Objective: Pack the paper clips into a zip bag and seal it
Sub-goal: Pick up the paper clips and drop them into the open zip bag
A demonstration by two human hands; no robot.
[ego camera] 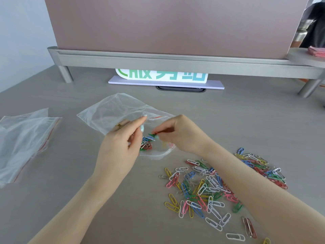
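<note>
Now, left to right: two spare bags [24, 138] lie aside, our left hand [121, 147] pinches the zip bag [109, 111] mouth up, and our right hand [177, 134] pinches a few clips into it. We should keep that mouth lifted; dozens of loose paper clips [207, 189], uncountable, wait on the desk [246, 120].

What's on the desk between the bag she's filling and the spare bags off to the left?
Nothing: the head view shows only bare desk between the bag and the spare bags.
</note>
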